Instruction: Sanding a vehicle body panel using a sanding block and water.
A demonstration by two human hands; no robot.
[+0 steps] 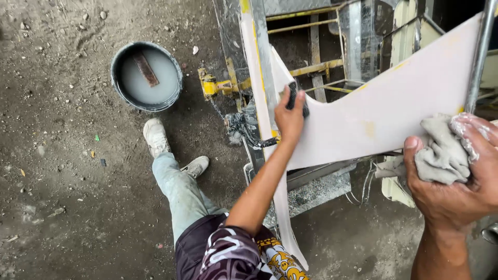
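My left hand (288, 118) presses a small dark sanding block (294, 95) against the left edge of a pale, primer-coated body panel (394, 98) that sweeps up to the right. My right hand (456, 194) is at the lower right, closed around a wet grey rag (440, 151) held against the panel's lower edge. The fingers of that hand are smeared with pale residue. A few yellowish patches show through the panel's coating.
A dark bucket (117, 62) of milky water with a flat brown piece in it stands on the dirt floor at upper left. My legs and white shoes (155, 136) are below it. Behind the panel are a yellow metal frame (311, 67) and a shiny pole (478, 57).
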